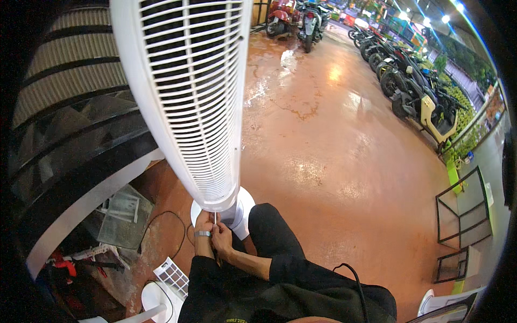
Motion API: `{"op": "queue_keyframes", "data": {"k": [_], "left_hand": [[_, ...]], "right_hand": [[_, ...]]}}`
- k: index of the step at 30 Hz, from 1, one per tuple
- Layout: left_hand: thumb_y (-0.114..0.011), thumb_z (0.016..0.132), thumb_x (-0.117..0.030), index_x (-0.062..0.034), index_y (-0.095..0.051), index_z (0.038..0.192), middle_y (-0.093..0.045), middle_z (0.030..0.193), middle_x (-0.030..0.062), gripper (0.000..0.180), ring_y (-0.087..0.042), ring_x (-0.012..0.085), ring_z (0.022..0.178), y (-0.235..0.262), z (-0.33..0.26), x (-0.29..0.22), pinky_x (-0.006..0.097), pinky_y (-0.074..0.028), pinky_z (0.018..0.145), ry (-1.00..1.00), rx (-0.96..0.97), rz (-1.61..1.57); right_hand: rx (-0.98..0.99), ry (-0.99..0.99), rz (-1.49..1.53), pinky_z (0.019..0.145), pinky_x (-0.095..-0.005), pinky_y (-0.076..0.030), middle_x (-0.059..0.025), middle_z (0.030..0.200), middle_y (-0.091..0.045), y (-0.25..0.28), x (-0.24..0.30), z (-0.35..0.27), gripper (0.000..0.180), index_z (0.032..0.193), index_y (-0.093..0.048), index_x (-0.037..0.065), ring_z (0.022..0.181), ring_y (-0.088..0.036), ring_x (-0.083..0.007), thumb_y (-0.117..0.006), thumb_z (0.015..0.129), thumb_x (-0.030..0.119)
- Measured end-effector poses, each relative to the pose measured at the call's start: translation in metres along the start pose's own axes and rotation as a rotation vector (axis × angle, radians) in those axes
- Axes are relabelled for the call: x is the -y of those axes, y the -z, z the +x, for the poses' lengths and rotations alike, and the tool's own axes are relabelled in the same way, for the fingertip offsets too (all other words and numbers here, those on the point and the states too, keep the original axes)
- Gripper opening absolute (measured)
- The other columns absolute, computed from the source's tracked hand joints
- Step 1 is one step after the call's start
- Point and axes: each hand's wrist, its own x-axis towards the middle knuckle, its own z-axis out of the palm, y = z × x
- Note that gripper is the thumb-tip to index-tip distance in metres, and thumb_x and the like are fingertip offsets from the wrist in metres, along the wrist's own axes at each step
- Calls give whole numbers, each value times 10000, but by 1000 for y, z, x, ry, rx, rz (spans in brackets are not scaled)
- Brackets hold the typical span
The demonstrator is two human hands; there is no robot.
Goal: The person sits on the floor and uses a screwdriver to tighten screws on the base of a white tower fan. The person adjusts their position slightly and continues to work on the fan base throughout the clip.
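Note:
A tall white tower fan (194,102) with a slatted grille stands upright before me on its round white base (246,200). Both my hands are close together at its lower end, just under the grille. My left hand (204,221), with a wristwatch (202,233) on its wrist, is closed against the fan's lower part; the grip is partly hidden. My right hand (222,238) is closed beside it, pinching a thin pale rod (215,217) that points up toward the fan; its kind is too small to tell.
A staircase (70,70) rises at left, with a clear bin (121,223) beneath. A slotted white panel (172,277) and another round white base (156,301) lie near my left. Parked motorcycles (398,81) line the far right. Black metal frames (460,215) stand by the right wall.

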Motion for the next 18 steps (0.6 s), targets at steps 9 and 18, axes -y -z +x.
{"op": "queue_keyframes", "data": {"k": [9,18], "left_hand": [[-566,912,-238,-94,-609,907,-631,795,3,151,-572,123,643,-8,-15,-8,264,-496,533,-5,-76,26],[-631,884,-236,-94,-575,815,-538,656,-17,168,-487,106,557,-17,-16,-17,297,-507,538,-6,-87,46]], "right_hand": [[38,-26,-17,748,-381,-487,-220,902,-664,4,12,-3,351,1117,-621,33,833,-653,-321,-518,889,280],[-8,42,40,507,-290,-440,-73,760,-603,-9,14,-10,334,1154,-562,-2,581,-536,-132,-509,948,256]]}}
